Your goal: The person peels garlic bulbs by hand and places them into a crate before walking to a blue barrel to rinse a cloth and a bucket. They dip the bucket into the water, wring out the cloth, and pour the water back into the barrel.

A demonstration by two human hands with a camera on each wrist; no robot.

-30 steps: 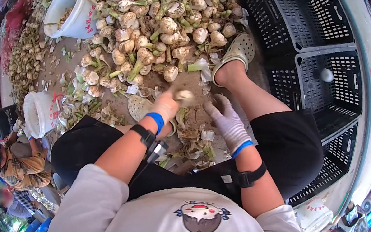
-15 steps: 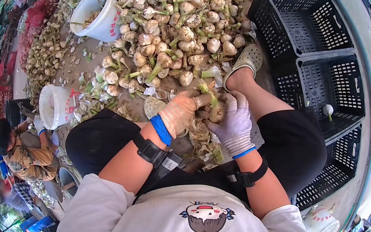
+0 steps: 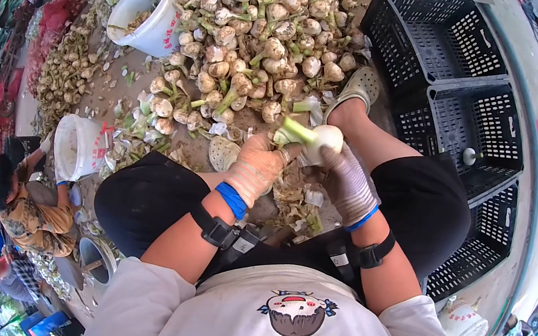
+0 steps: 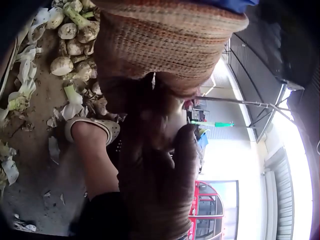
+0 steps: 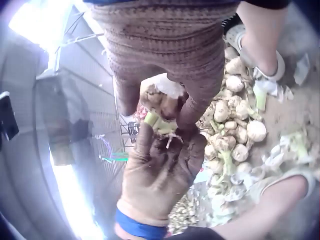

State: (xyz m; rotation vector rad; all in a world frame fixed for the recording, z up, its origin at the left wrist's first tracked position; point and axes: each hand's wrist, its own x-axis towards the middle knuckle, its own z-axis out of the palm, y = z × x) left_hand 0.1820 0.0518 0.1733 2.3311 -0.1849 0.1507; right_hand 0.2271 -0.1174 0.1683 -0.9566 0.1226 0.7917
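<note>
A smooth white garlic bulb (image 3: 329,141) with a thick green stem (image 3: 299,129) is held between my gloved hands, above the ground between my legs. My right hand (image 3: 351,189) grips the bulb from its right side, thumb against it. On the other side my left hand (image 3: 253,169) pinches a pale green strip of garlic skin (image 3: 280,139) beside the stem. In the right wrist view the left hand's fingertips (image 5: 145,135) meet the stem and skin just below the right hand's fingers. The left wrist view is dark around the hands and mostly hides the bulb.
A large heap of unpeeled garlic (image 3: 261,35) lies ahead. White buckets (image 3: 157,32) stand at left, black plastic crates (image 3: 441,41) at right, one holding a single bulb (image 3: 469,156). Peelings (image 3: 301,211) cover the ground between my feet. Another person (image 3: 39,217) sits at far left.
My left hand brought a garlic bulb across to my right hand, which was free before. The bulb was brownish half a second ago; its outer skin has come away and it now shows white.
</note>
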